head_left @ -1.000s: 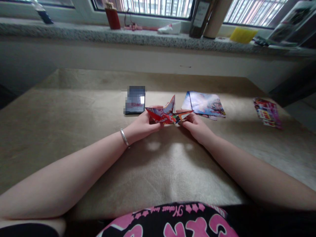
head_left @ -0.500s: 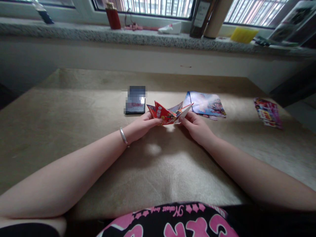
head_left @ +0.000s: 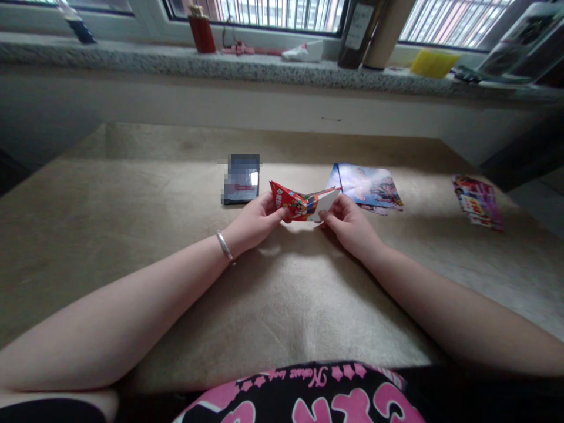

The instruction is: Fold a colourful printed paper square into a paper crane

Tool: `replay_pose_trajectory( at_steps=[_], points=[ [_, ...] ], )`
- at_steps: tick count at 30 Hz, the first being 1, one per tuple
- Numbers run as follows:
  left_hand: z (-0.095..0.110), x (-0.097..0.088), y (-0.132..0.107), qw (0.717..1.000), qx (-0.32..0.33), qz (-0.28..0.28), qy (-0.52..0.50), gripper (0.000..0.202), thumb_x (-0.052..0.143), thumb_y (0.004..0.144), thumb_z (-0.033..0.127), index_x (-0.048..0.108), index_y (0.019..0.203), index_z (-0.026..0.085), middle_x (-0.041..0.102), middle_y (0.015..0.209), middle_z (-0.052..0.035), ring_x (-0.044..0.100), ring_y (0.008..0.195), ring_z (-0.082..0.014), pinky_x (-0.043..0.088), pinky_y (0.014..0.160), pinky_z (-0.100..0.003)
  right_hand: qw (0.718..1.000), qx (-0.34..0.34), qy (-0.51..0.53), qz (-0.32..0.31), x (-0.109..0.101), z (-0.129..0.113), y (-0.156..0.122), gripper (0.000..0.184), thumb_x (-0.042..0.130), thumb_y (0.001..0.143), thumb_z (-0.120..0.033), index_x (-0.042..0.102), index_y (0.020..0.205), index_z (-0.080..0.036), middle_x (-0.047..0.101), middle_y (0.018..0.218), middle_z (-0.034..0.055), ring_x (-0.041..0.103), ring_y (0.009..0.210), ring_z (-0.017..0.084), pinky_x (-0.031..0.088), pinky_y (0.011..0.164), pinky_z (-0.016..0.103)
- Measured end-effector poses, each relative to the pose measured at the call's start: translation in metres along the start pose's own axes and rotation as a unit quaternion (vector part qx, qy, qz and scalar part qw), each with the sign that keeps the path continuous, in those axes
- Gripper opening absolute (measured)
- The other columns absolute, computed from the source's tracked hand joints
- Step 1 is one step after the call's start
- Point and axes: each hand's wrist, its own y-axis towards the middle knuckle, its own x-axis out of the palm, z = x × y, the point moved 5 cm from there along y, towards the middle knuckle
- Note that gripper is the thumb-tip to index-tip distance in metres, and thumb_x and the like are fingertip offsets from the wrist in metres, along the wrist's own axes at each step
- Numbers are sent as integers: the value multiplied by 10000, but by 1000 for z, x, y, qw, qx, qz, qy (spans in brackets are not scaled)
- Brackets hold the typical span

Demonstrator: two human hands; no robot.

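Note:
A folded piece of printed paper (head_left: 304, 204), red with coloured pictures and a white patch on its right side, is held just above the table between both hands. My left hand (head_left: 259, 218) pinches its left end, thumb in front and fingers behind. On the right end, my right hand (head_left: 350, 220) grips the white part between thumb and fingers. Two pointed ends of the paper stick upward, one by each hand. The fingers behind the paper are partly hidden.
Beyond my left hand a dark phone (head_left: 242, 179) lies on the table (head_left: 176, 176). Blue-purple printed sheets (head_left: 372, 183) lie past my right hand, and pink-purple printed papers (head_left: 478, 201) farther right. A stone windowsill (head_left: 264, 69) holds a red lighter (head_left: 201, 32) and a yellow block (head_left: 434, 62).
The paper's spread points have come together, so it now looks flatter and more closed. My left hand has shifted slightly around its left end; the right hand has barely moved.

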Motion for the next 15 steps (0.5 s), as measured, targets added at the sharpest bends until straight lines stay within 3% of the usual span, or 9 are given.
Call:
replay_pose_trajectory(
  at_steps=[5, 11, 15],
  points=[
    [1, 1, 0, 1000, -19, 0, 15, 258, 573, 827, 145, 531, 1080, 119, 655, 1060, -90, 626, 765, -113, 521, 745, -275, 995, 62, 57, 57, -7, 2, 0, 574, 752, 626, -474, 366, 987, -248, 649, 780, -29, 641, 622, 144, 491, 565, 267],
    [5, 1, 0, 999, 11, -12, 40, 211, 573, 845, 228, 572, 1025, 118, 655, 1053, -90, 609, 749, -116, 517, 706, -263, 998, 43, 30, -25, 2, -6, 0, 400, 696, 683, -525, 547, 896, -221, 685, 847, 23, 624, 690, 148, 489, 583, 277],
    [6, 1, -2, 994, 27, -21, 102, 221, 542, 874, 301, 603, 991, 124, 669, 930, -66, 595, 700, -116, 504, 698, -275, 999, 34, 14, -26, 4, -8, -1, 355, 684, 707, -506, 585, 887, -217, 687, 846, 24, 611, 668, 146, 494, 584, 289]
  ],
)
